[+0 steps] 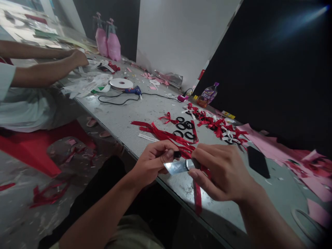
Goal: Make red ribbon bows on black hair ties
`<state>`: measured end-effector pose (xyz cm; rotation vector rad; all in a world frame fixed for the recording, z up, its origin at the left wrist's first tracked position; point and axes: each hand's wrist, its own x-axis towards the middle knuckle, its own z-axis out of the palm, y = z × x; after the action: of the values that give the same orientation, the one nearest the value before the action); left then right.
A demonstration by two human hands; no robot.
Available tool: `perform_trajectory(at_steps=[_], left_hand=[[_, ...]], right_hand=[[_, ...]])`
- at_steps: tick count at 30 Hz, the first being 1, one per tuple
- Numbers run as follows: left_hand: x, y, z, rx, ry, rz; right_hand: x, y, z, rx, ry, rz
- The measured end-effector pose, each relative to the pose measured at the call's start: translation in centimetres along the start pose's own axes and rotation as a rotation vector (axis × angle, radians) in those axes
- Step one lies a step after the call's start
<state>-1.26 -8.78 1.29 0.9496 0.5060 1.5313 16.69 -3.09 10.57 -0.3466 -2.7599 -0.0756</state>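
My left hand [153,160] is closed in a pinch on a small black piece [177,154], perhaps one of the black rings seen edge-on. My right hand [220,169] is wrapped round a cutter knife [177,167], its wide metal blade pointing left, just below the black piece. Whether the blade touches my left fingers I cannot tell. A red ribbon [197,197] hangs down by my right hand; its upper end is hidden. Just beyond my hands lie long red ribbons [160,133] and several black rings [181,126].
A pile of red and white bows [215,122] lies behind the rings. A phone [258,162] is on the right. Farther back are a blue glue gun [133,90] with its cord, a ribbon spool [121,83] and a bottle [207,95]. At left, a co-worker's arms [46,69] reach over white strips.
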Motion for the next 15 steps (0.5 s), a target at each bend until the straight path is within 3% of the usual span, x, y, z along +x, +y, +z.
perform_trajectory(at_steps=[4,12,15], left_hand=[[0.1,-0.2,-0.1,-0.002,0.020,0.039],[0.8,-0.2,-0.4,0.528,0.110,0.423],[1.1,-0.4,-0.4,0.580,0.110,0.457]], right_hand=[[0.2,0.3,0.1,0.121,0.024,0.068],[0.7,0.5,1.2,0.706,0.049,0.606],[0.9,0.7,1.8,0.899,0.008,0.714]])
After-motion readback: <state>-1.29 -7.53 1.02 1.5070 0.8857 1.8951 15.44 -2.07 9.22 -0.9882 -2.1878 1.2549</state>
